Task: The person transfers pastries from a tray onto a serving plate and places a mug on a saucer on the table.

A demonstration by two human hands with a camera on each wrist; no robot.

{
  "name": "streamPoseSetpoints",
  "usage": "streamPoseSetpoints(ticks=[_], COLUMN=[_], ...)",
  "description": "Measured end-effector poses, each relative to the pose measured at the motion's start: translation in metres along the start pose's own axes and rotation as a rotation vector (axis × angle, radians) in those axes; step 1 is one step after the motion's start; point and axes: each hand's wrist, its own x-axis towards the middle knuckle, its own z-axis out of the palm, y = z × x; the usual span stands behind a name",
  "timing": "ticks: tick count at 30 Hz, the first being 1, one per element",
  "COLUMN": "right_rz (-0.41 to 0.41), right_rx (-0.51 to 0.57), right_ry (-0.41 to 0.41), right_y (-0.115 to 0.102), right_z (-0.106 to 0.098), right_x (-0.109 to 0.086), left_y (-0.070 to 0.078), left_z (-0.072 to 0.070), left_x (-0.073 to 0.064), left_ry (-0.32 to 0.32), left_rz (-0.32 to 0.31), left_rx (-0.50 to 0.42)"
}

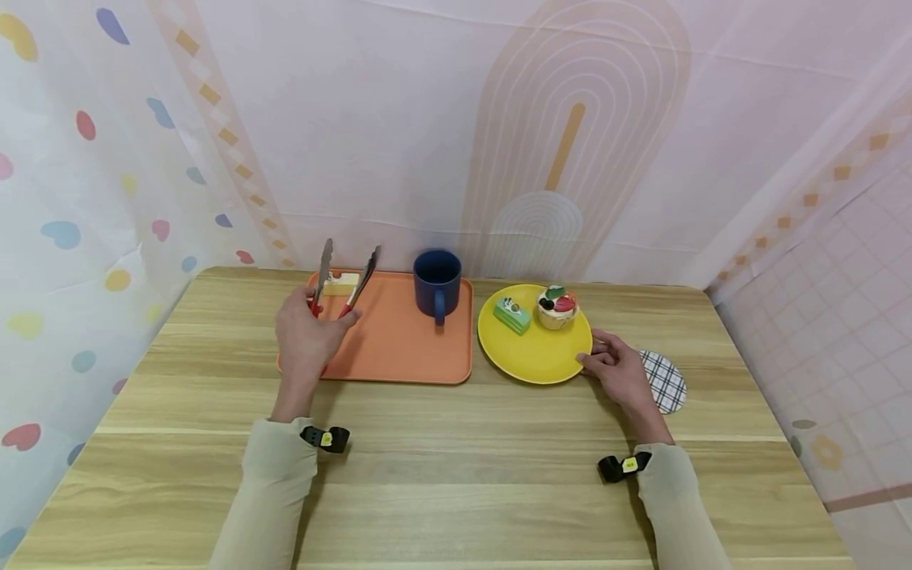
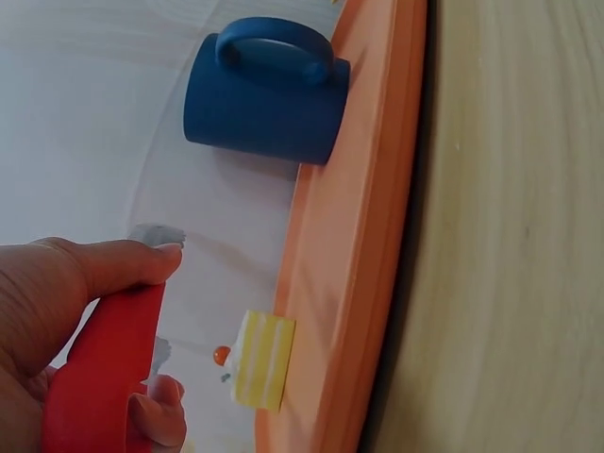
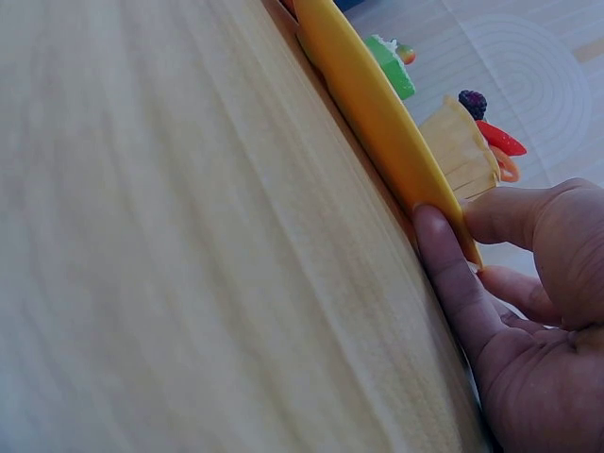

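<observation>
My left hand point(image 1: 305, 332) grips red-handled metal tongs point(image 1: 365, 279) over the left end of an orange tray point(image 1: 399, 366). The tongs' arms are spread apart and point toward the back wall. Behind them on the tray is a yellow layered cake slice point(image 2: 265, 361) with a small red topping. On the right, my right hand point(image 1: 621, 374) pinches the right rim of a yellow plate point(image 1: 530, 360), with fingers on both sides of the rim in the right wrist view. The plate bears a green cake slice point(image 1: 513, 315) and a fruit-topped tart point(image 1: 557, 309).
A dark blue mug point(image 1: 436, 285) stands upright at the tray's back right, its handle toward me. Just right of my right hand, a round checked coaster point(image 1: 664, 381) lies partly hidden on the wooden table point(image 1: 456, 475). Patterned cloth point(image 1: 399, 134) hangs along the table's back edge.
</observation>
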Motion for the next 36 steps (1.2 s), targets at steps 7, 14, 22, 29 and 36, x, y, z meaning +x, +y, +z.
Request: streamPoseSetpoints(ticks=[7,14,22,29,36], right_rz=[0.004,0.002,0.004,0.007,0.003], right_rx=[0.01,0.02,0.005,0.01,0.008], right_ry=[-0.003,-0.006,-0.007,-0.003,-0.001], right_y=[0.0,0.002,0.003,0.004,0.004], right_z=[0.001,0.001,-0.001,-0.001,-0.001], right_x=[0.001,0.002,0.002,0.002,0.002], left_y=[-0.01,-0.016,-0.018,-0.023,-0.027], left_z=[0.0,-0.001,0.0,0.003,0.004], left_x=[0.003,0.005,0.005,0.007,0.008], left_ry=[-0.021,-0.02,-0.027,-0.045,-0.075], left_rz=[-0.023,-0.048,-0.055,-0.066,-0.093], left_rx=[0.028,0.042,0.071,0.086,0.107])
